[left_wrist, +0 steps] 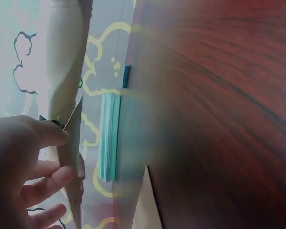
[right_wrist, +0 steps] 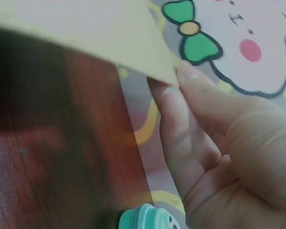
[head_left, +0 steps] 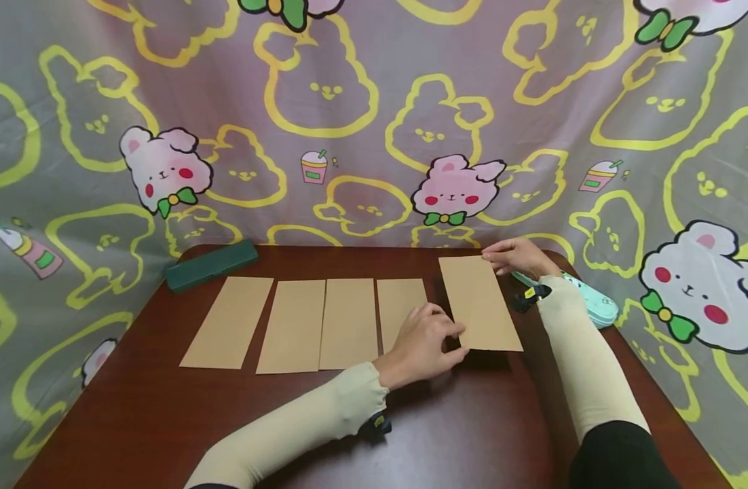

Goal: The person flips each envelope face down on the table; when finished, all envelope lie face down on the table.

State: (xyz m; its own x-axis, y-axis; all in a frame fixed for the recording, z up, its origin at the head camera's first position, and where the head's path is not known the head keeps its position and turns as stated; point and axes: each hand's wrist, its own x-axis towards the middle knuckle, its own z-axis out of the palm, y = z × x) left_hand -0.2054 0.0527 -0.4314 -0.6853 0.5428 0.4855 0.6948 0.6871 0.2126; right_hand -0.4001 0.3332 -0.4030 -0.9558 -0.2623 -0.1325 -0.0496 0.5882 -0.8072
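Observation:
A rectangular brown paper sheet (head_left: 480, 305) is lifted a little above the table's right part, casting a shadow under its near edge. My left hand (head_left: 419, 343) pinches its near left corner between thumb and fingers. At the far right corner, my right hand (head_left: 520, 258) pinches it too; in the right wrist view the thumb and index finger meet on the corner of the paper (right_wrist: 109, 38). Left of it, matching brown sheets lie flat in a row: one at the far left (head_left: 227, 322), two touching in the middle (head_left: 319, 299), and one (head_left: 401, 302) partly hidden behind my left hand.
A dark green box (head_left: 212, 265) lies at the table's back left corner. On the right edge, beside my right forearm, sits a mint-green case (head_left: 596, 302). A patterned curtain (head_left: 349, 156) hangs around the dark red wooden table (head_left: 142, 407).

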